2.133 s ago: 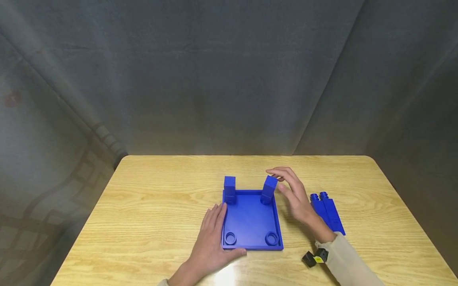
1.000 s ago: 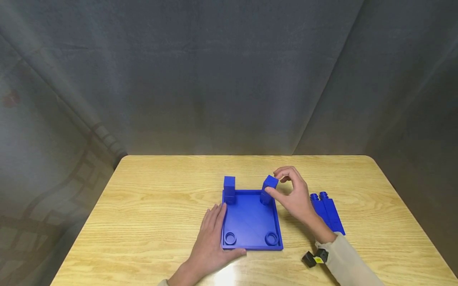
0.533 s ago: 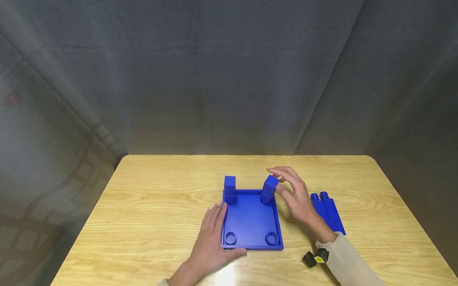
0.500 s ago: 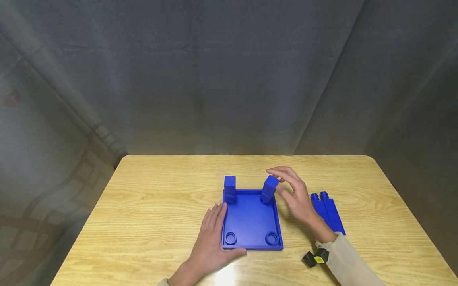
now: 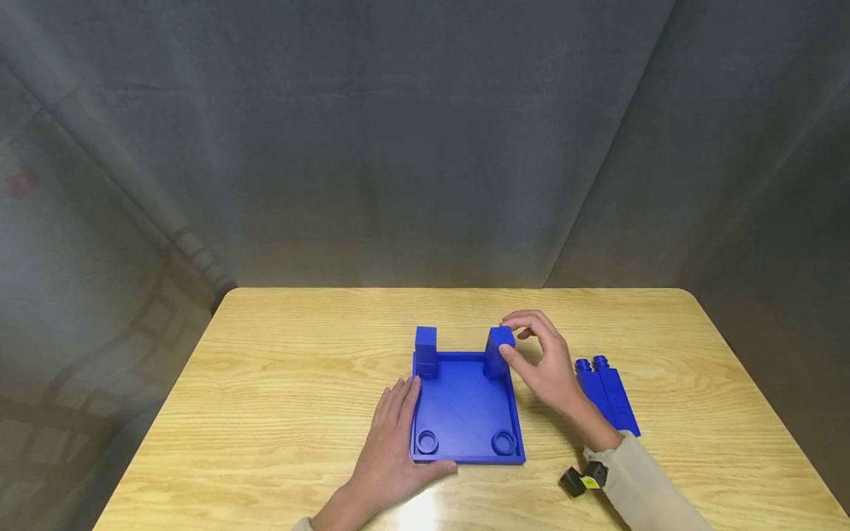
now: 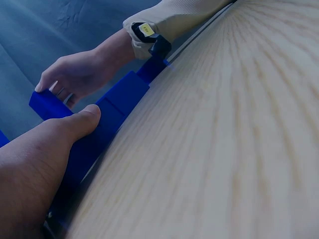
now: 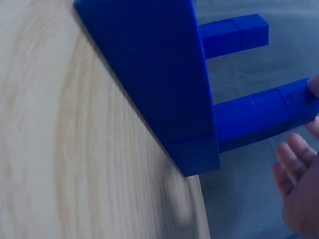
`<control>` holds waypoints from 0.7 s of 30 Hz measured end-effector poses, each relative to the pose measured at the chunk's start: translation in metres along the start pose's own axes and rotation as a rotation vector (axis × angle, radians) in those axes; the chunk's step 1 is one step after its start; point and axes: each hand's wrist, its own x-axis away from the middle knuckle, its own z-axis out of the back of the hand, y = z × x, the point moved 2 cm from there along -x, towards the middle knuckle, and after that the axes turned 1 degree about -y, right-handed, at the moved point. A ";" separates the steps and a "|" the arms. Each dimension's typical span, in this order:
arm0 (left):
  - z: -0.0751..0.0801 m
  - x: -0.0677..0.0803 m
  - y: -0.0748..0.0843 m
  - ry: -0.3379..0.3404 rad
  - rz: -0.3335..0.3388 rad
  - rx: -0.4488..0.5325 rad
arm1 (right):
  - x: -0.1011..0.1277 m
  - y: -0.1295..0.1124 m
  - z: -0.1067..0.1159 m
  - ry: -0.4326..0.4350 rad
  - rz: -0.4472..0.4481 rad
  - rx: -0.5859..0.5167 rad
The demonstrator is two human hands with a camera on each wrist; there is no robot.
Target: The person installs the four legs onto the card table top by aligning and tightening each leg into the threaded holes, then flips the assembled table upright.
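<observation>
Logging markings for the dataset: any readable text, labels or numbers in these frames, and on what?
No readable text in any view.
Yellow tag on the black wrist device by the right hand: dark marks, too small to read.
Faint mark on the blue post near the fingertips in the right wrist view: too blurred to read.
Blue tray, loose blue pieces, table: no markings seen.

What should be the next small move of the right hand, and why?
Probably keep turning the far right leg until it seats. The right hand pinches its top, the left hand steadies the base, and two legs lie loose on the table.
</observation>
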 end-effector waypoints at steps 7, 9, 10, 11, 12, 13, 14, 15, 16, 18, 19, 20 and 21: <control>0.000 0.000 0.000 -0.006 0.003 0.004 | 0.001 0.000 -0.001 0.040 -0.010 0.016; 0.000 0.000 0.000 -0.001 -0.001 0.003 | 0.001 0.000 -0.002 0.049 -0.012 0.019; 0.000 0.000 0.000 0.003 -0.003 0.002 | 0.002 0.001 -0.003 0.054 -0.014 0.021; 0.000 0.000 0.000 0.006 -0.007 0.001 | 0.002 0.001 -0.004 0.061 -0.017 0.023; 0.000 0.000 0.000 0.010 -0.009 0.001 | 0.003 0.001 -0.005 0.068 -0.022 0.022; 0.000 0.000 0.000 0.013 -0.012 0.000 | 0.003 0.001 -0.006 0.075 -0.026 0.021; 0.000 0.000 0.000 0.016 -0.014 0.000 | 0.004 0.001 -0.007 0.084 -0.032 0.021; 0.000 0.000 0.000 0.017 -0.015 -0.001 | 0.005 0.001 -0.007 0.092 -0.038 0.019; 0.000 0.000 0.000 0.018 -0.015 0.000 | 0.005 0.001 -0.008 0.099 -0.043 0.019; -0.001 0.000 0.000 0.019 -0.015 0.000 | 0.006 0.001 -0.008 0.107 -0.056 0.017; -0.001 0.000 0.000 0.018 -0.014 -0.002 | 0.006 0.001 -0.009 0.109 -0.062 0.018; -0.001 0.000 0.000 0.017 -0.014 -0.004 | 0.006 0.001 -0.009 0.110 -0.067 0.013; -0.001 0.000 0.000 0.017 -0.015 -0.008 | 0.007 0.001 -0.009 0.108 -0.072 0.005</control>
